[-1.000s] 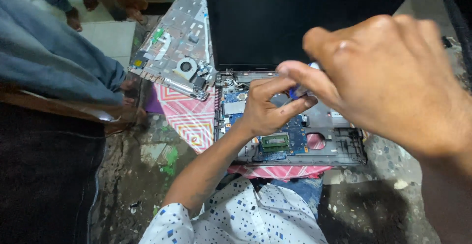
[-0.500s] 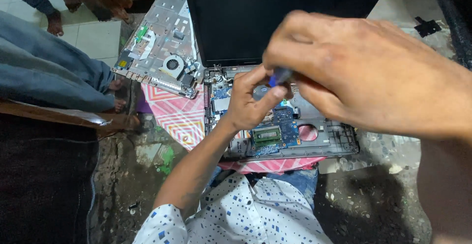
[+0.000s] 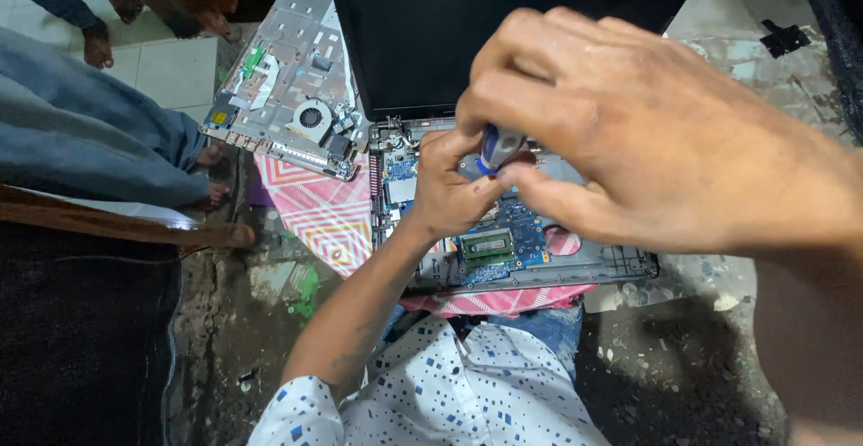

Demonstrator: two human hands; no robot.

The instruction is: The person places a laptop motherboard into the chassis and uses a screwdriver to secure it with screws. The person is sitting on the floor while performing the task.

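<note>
At the centre of the frame, the right hand (image 3: 647,131) pinches the blue-and-white handle of a screwdriver (image 3: 500,147) between thumb and curled fingers. Just below it, the left hand (image 3: 447,190) rests on the opened laptop (image 3: 530,248), fingers bent against the tool's lower part. The laptop's circuit board (image 3: 508,235) lies bare. At upper left lies the removed cover (image 3: 288,95) with its fan (image 3: 310,118), partly on a pink patterned cloth (image 3: 319,208).

Rough, stained concrete floor (image 3: 683,356) bearing a pink patterned cloth (image 3: 319,217); on the cloth rest an opened laptop base (image 3: 539,262) and a detached grey cover panel (image 3: 279,95).
</note>
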